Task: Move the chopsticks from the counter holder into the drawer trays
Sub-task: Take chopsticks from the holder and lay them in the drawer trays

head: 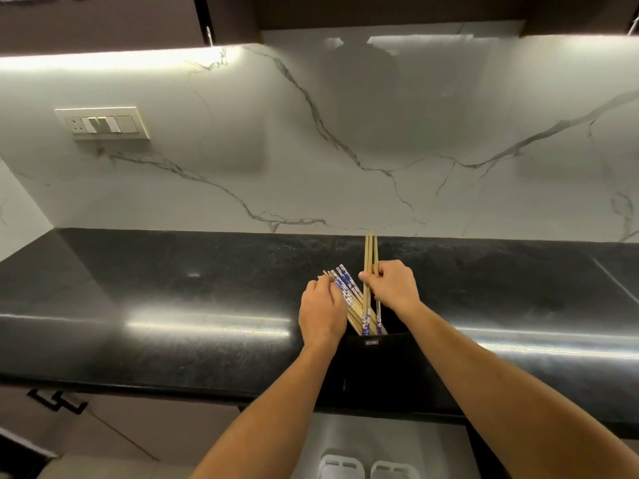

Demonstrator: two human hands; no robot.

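A black holder (377, 361) stands at the front of the dark counter (173, 288), its mouth full of chopsticks. My left hand (321, 311) rests on a slanted bundle of bamboo and blue-patterned chopsticks (342, 288) that leans left out of the holder. My right hand (392, 285) grips a few plain bamboo chopsticks (370, 250) held upright, their lower ends still down in the holder's mouth. Below the counter edge, the open drawer (380, 433) shows white trays (366, 466) at the bottom of the view.
A marble backsplash (345, 133) rises behind the counter, with a switch plate (102, 123) at the left. Dark cupboards hang overhead. A lower cabinet with a black handle (57, 401) sits left of the drawer.
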